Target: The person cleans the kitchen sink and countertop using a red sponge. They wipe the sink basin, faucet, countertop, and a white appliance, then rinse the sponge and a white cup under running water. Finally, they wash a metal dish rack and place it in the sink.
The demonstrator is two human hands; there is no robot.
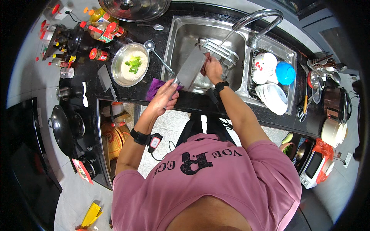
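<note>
My left hand (165,95) is closed round the handle of a cleaver (192,69). Its wide blade reaches over the left basin of the steel sink (241,82). My right hand (213,69) is at the blade's right edge, fingers bent round something dark reddish-brown that is mostly hidden, perhaps a cloth or scrubber. Just beyond it in the basin lies a wire rack (227,52). A purple cloth (153,89) lies on the counter beside my left hand. Left of the sink are a ladle (150,46) and a metal bowl (114,68) holding pale food topped with green leaves.
A second cleaver (104,79) lies left of the bowl. Sauce bottles (102,30) crowd the back left, near a large lid (144,9). Over the sink arches a faucet (258,13). White bowls (271,98) and a blue bowl (285,73) stand in the right basin. A wok (61,129) sits at left.
</note>
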